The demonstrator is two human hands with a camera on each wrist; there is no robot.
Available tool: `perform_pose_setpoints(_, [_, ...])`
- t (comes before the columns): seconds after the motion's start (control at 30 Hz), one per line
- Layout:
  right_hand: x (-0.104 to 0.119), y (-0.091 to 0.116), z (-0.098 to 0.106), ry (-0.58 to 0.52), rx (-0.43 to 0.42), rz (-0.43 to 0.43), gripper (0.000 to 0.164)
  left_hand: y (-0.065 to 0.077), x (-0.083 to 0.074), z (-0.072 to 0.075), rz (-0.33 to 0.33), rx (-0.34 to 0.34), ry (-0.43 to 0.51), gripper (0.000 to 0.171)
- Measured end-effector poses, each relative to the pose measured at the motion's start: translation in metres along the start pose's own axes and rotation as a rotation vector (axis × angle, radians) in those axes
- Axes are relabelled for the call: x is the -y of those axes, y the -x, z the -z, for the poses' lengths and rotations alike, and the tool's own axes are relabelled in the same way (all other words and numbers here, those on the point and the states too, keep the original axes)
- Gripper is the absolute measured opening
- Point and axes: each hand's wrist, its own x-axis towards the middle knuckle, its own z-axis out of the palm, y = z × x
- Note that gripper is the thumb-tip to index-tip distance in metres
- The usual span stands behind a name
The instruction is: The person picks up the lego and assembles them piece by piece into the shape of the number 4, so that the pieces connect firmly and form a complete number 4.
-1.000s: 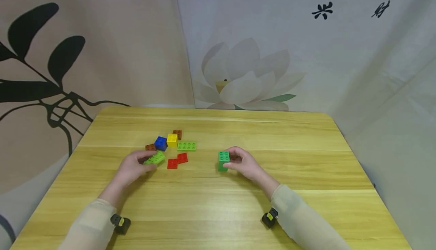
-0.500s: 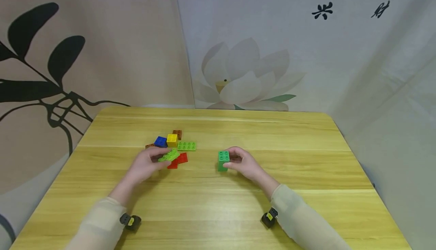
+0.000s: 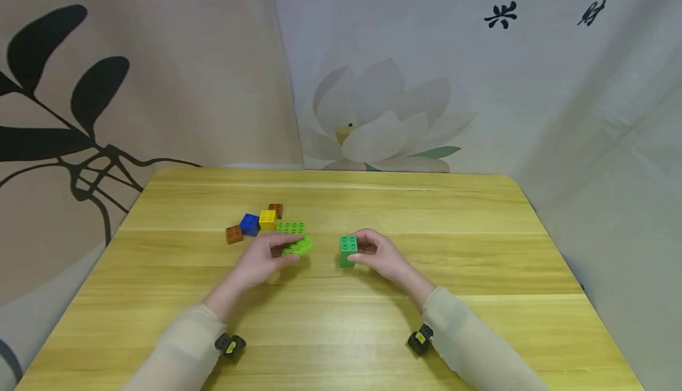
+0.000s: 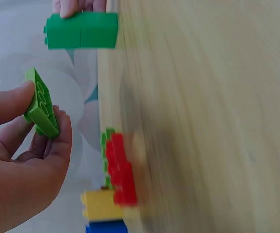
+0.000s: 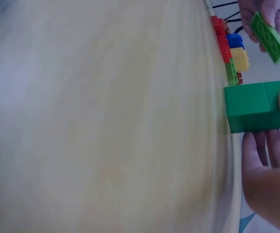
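Note:
My left hand [image 3: 261, 260] pinches a flat lime-green building brick [image 3: 299, 245] between thumb and fingers, above the table. In the left wrist view this lime-green brick [image 4: 42, 104] is tilted, its hollow underside showing. To its right, my right hand [image 3: 383, 255] grips a stack of two green bricks [image 3: 348, 252], studs up, with the thumb on the near side. The seam between the two green bricks [image 5: 249, 107] shows in the right wrist view. Two red bricks [image 4: 122, 170] sit below the left hand and are hidden by it in the head view.
Loose bricks lie at the back left of the wooden table [image 3: 426, 332]: a second lime-green one [image 3: 290, 227], a yellow one [image 3: 268, 220], a blue one [image 3: 249, 224], and two brown ones, one at the left [image 3: 234, 234], one behind the yellow [image 3: 276, 210]. A printed cloth [image 3: 394, 118] hangs behind.
My left hand has lifted the lime-green brick and carried it right, over the red bricks, toward the green stack. The left brown brick is uncovered. The right hand stays in place.

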Motion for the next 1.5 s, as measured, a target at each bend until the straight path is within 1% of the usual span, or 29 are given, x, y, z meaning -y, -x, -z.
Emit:
perform_pose_setpoints(0.07, [0.000,-0.001,-0.001,-0.001,-0.002,-0.004,0.039,-0.003,-0.004,-0.004,-0.025,0.003,-0.011,0.041])
perform_pose_setpoints(0.17, [0.001,-0.001,-0.002,-0.005,-0.004,-0.009,0.039,-0.007,-0.011,-0.009,-0.042,-0.004,-0.042,0.041])
perform_pose_setpoints(0.4, [0.031,0.009,-0.004,-0.028,0.007,0.006,0.037,-0.016,-0.028,-0.019,-0.095,-0.001,-0.081,0.041])
perform_pose_setpoints(0.6, [0.034,0.010,-0.003,-0.030,0.019,0.017,0.036,-0.024,-0.043,-0.025,-0.141,0.012,-0.093,0.041])
perform_pose_setpoints(0.73, [0.032,0.009,-0.002,-0.016,0.029,0.018,0.037,-0.029,-0.050,-0.029,-0.153,0.024,-0.111,0.039])
perform_pose_setpoints(1.0, [0.002,-0.002,0.000,-0.008,0.023,0.022,0.038,-0.038,-0.058,-0.036,-0.136,0.061,-0.154,0.038])
perform_pose_setpoints(1.23, [-0.002,-0.002,0.001,-0.005,0.018,0.032,0.037,-0.042,-0.061,-0.041,-0.134,0.070,-0.192,0.040])
perform_pose_setpoints(1.5, [-0.001,-0.002,0.000,-0.022,0.021,0.038,0.036,-0.044,-0.062,-0.043,-0.109,0.090,-0.200,0.038])
